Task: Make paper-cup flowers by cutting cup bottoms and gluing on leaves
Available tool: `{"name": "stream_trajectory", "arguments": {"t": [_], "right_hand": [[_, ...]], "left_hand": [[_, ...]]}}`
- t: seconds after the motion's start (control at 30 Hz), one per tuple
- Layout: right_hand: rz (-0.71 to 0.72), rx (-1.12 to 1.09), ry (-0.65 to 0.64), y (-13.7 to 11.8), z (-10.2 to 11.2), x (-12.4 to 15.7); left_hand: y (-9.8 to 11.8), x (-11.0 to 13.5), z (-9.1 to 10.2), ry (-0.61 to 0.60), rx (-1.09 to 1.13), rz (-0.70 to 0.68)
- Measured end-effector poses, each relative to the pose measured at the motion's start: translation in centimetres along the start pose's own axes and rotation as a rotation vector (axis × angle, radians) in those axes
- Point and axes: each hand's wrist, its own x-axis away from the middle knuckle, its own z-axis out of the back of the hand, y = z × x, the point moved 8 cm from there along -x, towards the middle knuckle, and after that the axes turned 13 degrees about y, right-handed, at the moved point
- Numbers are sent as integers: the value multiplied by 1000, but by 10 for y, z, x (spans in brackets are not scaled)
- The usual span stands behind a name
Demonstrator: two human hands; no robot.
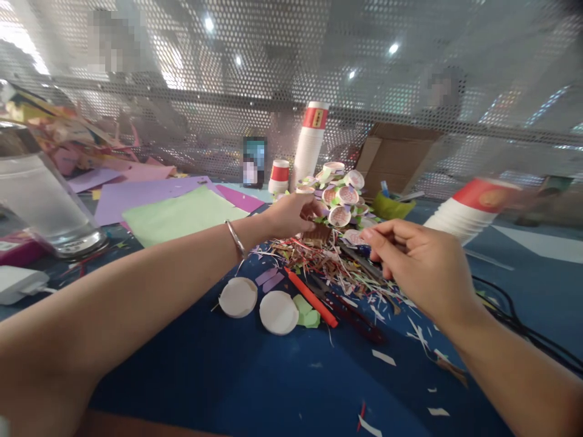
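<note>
A cluster of round paper-cup pieces with printed pink insides and green and purple paper bits stands on a brown base. My left hand is at its left side, thumb and fingers curved and apart; whether they touch it I cannot tell. My right hand is at the right, thumb and forefinger pinched at the edge of a low round cup piece. Nearer me lie two white paper discs, green paper pieces, purple strips, an orange-red pen-like stick and dark-red-handled scissors.
Paper shreds spread around the base. Stacked paper cups stand behind; another stack leans at right. Coloured sheets, a glass of water and a white charger are left. Black cables run at right. A perforated metal screen stands behind.
</note>
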Motion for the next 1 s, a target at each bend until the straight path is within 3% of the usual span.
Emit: {"name": "stream_trajectory", "arguments": {"t": [0.13,0.23,0.37,0.57,0.67,0.77,0.83,1.0], "right_hand": [[13,-23,-30,1,-7,1],[31,-62,-93,-2,-15,3],[38,-112,-105,-7,-18,6],[-81,-214,-138,4,-24,6],[-120,-234,-165,8,-28,7],[-127,-248,-191,7,-29,8],[-122,-261,-198,6,-28,7],[-99,-243,-128,10,-20,1]], "left_hand": [[21,13,17,97,175,-43],[36,27,19,106,324,-90],[40,41,26,181,417,-131],[20,48,54,336,33,-90],[23,49,46,296,75,-80],[25,50,19,126,282,-5],[21,51,6,74,428,97],[-6,56,8,279,728,454]]}}
